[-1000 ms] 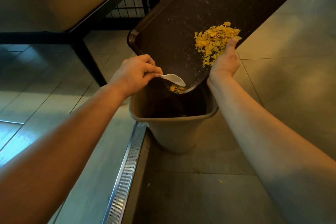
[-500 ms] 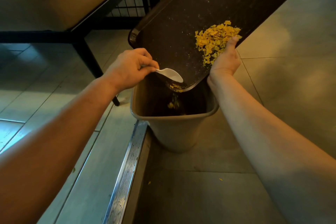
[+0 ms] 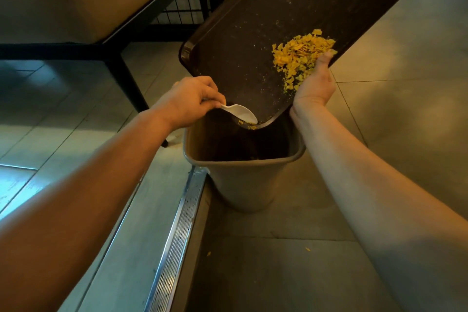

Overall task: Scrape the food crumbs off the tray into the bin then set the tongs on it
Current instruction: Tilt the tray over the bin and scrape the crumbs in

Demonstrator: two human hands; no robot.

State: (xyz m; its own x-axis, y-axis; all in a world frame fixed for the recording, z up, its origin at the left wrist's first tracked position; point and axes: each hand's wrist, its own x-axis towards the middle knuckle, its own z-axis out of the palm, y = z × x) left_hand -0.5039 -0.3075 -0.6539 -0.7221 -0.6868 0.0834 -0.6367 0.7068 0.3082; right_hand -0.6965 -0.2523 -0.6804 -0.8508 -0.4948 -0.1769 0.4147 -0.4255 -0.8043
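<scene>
Head view, tray: the person's right hand (image 3: 314,83) is gripping the right rim of the dark brown rectangular plastic tray (image 3: 298,5), thumb curled over the edge, and is tilting its near corner down over the tan plastic waste bin (image 3: 243,180).
Head view, scraper: the left hand (image 3: 188,102) is pinching the handle of a white plastic spoon (image 3: 240,113), its bowl touching the tray's low corner beside a few crumbs.
Head view, crumbs: the heap of yellow food crumbs (image 3: 300,58) is sitting further up the slope, against the right thumb, not yet in the bin.
Head view, advice: she or he is best reaching the spoon above the heap and dragging it down to the low corner, keeping that corner inside the bin's rim, since stray yellow flakes (image 3: 308,249) are already lying on the grey tiled floor (image 3: 278,273).
Head view, tongs: not visible.
</scene>
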